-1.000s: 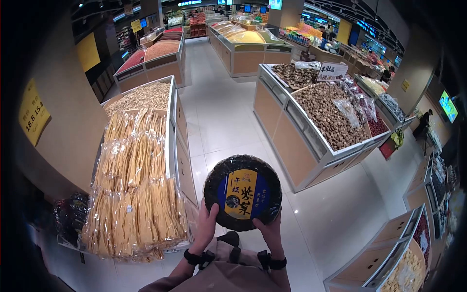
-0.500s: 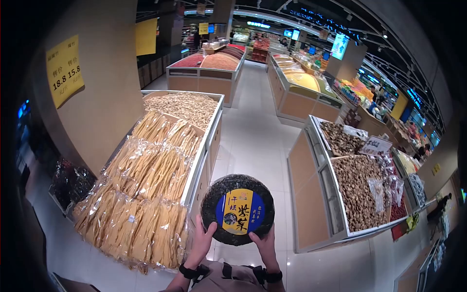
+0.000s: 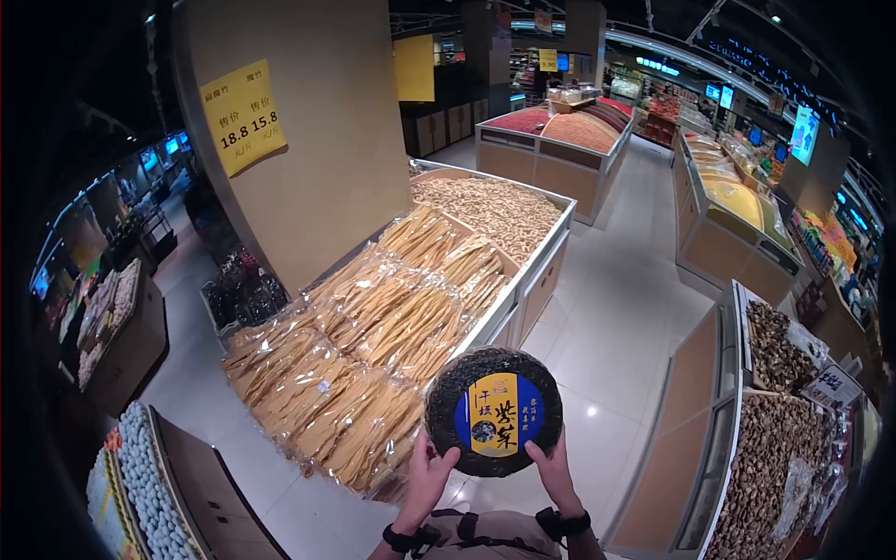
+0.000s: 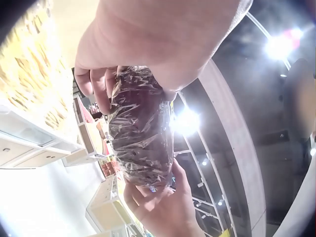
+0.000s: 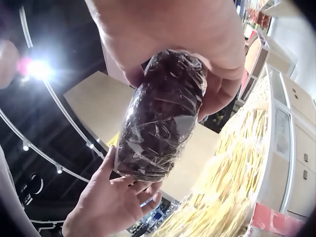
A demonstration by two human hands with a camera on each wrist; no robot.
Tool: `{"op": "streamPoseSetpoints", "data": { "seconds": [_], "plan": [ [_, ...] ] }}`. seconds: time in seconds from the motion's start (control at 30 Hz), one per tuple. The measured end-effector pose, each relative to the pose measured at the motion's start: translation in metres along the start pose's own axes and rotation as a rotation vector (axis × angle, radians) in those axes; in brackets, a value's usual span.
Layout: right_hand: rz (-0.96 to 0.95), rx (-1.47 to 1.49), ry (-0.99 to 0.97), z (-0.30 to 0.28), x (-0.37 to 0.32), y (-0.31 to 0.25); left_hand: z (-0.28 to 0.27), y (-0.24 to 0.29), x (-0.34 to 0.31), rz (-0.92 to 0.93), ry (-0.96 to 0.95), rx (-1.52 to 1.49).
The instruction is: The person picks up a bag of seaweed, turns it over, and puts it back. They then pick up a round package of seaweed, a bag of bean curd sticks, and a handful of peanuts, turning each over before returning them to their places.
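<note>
Black, round package [image 3: 495, 462], held upright between both hands in front of the body. Head view: blue-and-yellow label [image 3: 497, 413] faces the wearer; left hand [image 3: 429, 474] at its lower left edge, right hand [image 3: 554, 471] at its lower right, thumbs on the front face. Grip: both hands on the package, spread about as wide as its lower part.

Wrist views add the side: a thick rim under crinkled clear film, with fingers reaching round behind, which the head view hides. The label's full face shows in the head view alone.

Edges: in the head view the package overlaps the near corner of the left display bin [image 3: 509, 313], loaded with bagged yellow sticks [image 3: 373, 345]; contact cannot be told from this angle. Right display bin [image 3: 667, 448], with brown dried goods [image 3: 770, 467], stands well apart. Between the two bins runs pale floor [image 3: 607, 345], giving open room right of the package and ahead. Pillar [image 3: 308, 187] rises behind the sticks.
</note>
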State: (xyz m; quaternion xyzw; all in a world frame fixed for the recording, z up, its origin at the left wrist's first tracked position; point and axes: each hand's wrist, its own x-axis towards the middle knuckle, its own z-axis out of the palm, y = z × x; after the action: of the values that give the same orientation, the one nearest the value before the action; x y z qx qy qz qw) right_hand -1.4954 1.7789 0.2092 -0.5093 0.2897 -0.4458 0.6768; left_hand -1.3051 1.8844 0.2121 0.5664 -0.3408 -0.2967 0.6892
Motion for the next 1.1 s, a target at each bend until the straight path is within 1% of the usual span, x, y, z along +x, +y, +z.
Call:
{"op": "streamPoseSetpoints", "data": {
  "seconds": [0.07,0.1,0.2,0.27,0.33,0.37,0.4,0.47,0.5,0.53,0.6,0.63,0.67,0.73,0.8,0.87,0.97,1.03,1.1],
  "plan": [
    [0.03,-0.004,-0.05,-0.01,0.009,0.002,0.006,0.01,-0.01,-0.042,0.02,0.12],
    [0.057,-0.017,-0.09,-0.011,0.013,-0.003,0.007,0.006,-0.014,-0.044,0.068,0.186],
    [0.072,-0.033,-0.193,-0.016,0.03,0.008,0.008,0.006,-0.026,-0.073,0.158,0.276],
    [0.095,-0.043,-0.22,-0.011,0.038,0.011,0.008,0.02,-0.027,-0.103,0.197,0.306],
    [0.127,-0.116,-0.258,-0.005,0.046,0.012,0.007,0.03,-0.024,-0.102,0.224,0.308],
    [0.142,-0.11,-0.273,-0.003,0.05,0.016,0.003,0.028,-0.02,-0.063,0.236,0.4],
    [0.101,-0.097,-0.265,0.001,0.054,0.021,-0.002,0.021,-0.016,-0.067,0.237,0.38],
    [0.097,-0.099,-0.237,0.009,0.061,0.02,-0.014,0.009,-0.007,-0.14,0.247,0.428],
    [0.121,-0.053,-0.208,0.013,0.063,0.022,-0.02,0.013,0.002,-0.172,0.177,0.434],
    [0.121,-0.073,-0.211,0.019,0.065,0.023,-0.02,0.014,0.006,-0.175,0.18,0.414],
    [0.13,-0.002,-0.169,0.03,0.072,0.024,-0.022,0.018,0.017,-0.08,0.242,0.275],
    [0.115,-0.004,-0.169,0.034,0.075,0.024,-0.03,0.019,0.022,-0.104,0.193,0.321],
    [0.104,-0.013,-0.173,0.037,0.079,0.026,-0.035,0.021,0.026,-0.094,0.194,0.31],
    [0.171,0.016,-0.187,0.047,0.087,0.03,-0.044,0.027,0.035,-0.035,0.133,0.366],
    [0.164,0.0,-0.2,0.058,0.098,0.031,-0.053,0.034,0.041,-0.049,0.133,0.366],
    [0.157,-0.021,-0.216,0.067,0.106,0.032,-0.062,0.033,0.04,-0.104,0.133,0.313],
    [0.166,-0.031,-0.283,0.082,0.116,0.035,-0.073,0.027,0.039,-0.072,0.159,0.302],
    [0.164,-0.048,-0.286,0.087,0.123,0.041,-0.08,0.024,0.042,-0.053,0.178,0.29],
    [0.18,-0.044,-0.276,0.092,0.128,0.048,-0.087,0.02,0.04,-0.048,0.156,0.343]
  ]
}}
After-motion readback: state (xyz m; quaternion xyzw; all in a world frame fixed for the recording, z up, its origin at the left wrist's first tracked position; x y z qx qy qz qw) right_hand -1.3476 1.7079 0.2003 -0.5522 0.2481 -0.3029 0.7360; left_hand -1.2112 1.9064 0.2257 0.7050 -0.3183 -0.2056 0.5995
